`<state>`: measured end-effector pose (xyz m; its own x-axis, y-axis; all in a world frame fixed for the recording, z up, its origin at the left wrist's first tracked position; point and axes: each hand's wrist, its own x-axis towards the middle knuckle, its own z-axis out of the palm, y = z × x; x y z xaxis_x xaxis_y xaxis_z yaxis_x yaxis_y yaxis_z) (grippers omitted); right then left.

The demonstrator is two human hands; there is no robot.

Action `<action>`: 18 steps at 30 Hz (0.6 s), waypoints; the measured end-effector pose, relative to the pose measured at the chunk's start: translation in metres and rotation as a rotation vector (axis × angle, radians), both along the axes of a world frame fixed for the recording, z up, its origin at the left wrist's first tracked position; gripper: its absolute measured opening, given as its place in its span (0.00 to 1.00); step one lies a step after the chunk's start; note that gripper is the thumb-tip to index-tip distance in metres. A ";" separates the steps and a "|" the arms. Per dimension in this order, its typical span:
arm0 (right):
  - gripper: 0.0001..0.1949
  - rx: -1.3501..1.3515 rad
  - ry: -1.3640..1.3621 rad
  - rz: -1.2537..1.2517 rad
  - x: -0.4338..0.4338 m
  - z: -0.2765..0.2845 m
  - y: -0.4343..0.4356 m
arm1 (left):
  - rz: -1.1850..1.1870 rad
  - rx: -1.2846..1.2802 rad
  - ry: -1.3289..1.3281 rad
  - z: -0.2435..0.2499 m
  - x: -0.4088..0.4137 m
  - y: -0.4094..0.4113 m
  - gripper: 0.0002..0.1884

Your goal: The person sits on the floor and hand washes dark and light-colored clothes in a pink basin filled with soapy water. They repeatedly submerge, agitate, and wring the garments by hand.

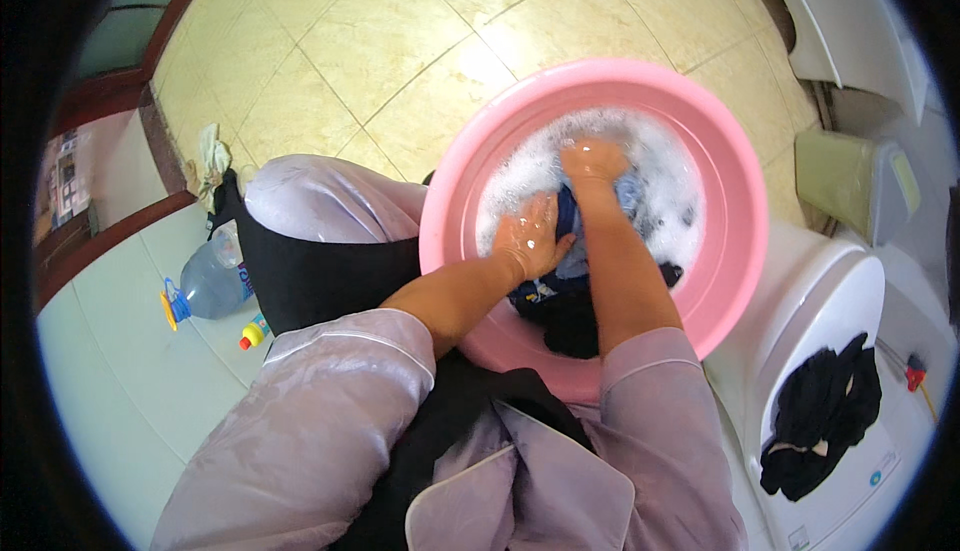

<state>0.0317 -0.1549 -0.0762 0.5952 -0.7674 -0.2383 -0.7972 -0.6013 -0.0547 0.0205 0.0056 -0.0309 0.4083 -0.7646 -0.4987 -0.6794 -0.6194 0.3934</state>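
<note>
Both hands are inside a large round pink plastic basin [731, 176] that holds sudsy water [667, 176] and wet clothes. My left hand [532, 236] lies wet on blue cloth [566, 210], its thumb spread from the fingers. Farther up in the basin, my right hand [596, 159] presses into the suds over light-blue fabric [628, 192]; its fingertips are hidden in foam. Dark wet cloth [566, 318] lies in the basin's near side, beneath my forearms.
A white toilet [817, 273] stands right of the basin, black cloth [825, 416] on it. Beyond it is a pale green waste bin [832, 168]. At left are a large plastic bottle [217, 281], a small yellow bottle [254, 332] and a pale cloth [214, 157].
</note>
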 end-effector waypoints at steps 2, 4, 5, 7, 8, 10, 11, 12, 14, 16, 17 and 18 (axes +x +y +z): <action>0.18 -0.098 -0.118 0.090 0.006 -0.004 0.001 | -0.011 0.033 0.058 0.004 0.006 -0.001 0.39; 0.17 0.077 -0.156 -0.030 0.012 0.017 -0.006 | -0.031 0.106 0.138 0.015 0.013 -0.007 0.38; 0.17 0.174 -0.271 -0.058 0.011 0.016 -0.009 | -0.052 0.145 0.164 0.018 0.015 -0.009 0.38; 0.16 0.324 -0.494 -0.120 -0.001 0.017 -0.029 | 0.010 -0.064 -0.027 0.000 0.005 -0.003 0.41; 0.12 0.648 -0.758 -0.279 -0.020 0.008 -0.037 | 0.009 -0.093 -0.026 -0.006 0.001 -0.004 0.42; 0.12 0.520 -0.908 -0.221 -0.051 0.026 -0.013 | 0.032 -0.081 0.032 -0.007 0.006 -0.006 0.44; 0.13 0.426 -0.890 -0.020 -0.070 0.032 0.003 | -0.024 -0.002 0.023 0.000 0.008 -0.008 0.43; 0.13 0.305 -0.884 0.161 -0.082 0.053 0.030 | -0.072 0.085 0.012 0.011 0.013 -0.008 0.42; 0.19 0.125 -0.809 0.115 -0.104 0.074 0.086 | -0.272 0.238 -0.203 -0.010 0.008 -0.001 0.40; 0.23 0.091 -0.734 0.058 -0.112 0.072 0.116 | -0.367 0.247 -0.334 -0.034 0.002 0.003 0.39; 0.24 0.050 -0.737 0.038 -0.107 0.077 0.121 | -0.407 0.259 -0.401 -0.042 0.000 0.004 0.39; 0.24 0.005 -0.697 0.033 -0.101 0.074 0.117 | -0.466 0.280 -0.476 -0.044 -0.002 0.007 0.39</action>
<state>-0.0695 -0.0378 -0.0026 0.6335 -0.7462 0.2048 -0.5563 -0.6232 -0.5497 0.0181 0.0130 -0.0745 0.2923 -0.7816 -0.5510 -0.9558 -0.2574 -0.1419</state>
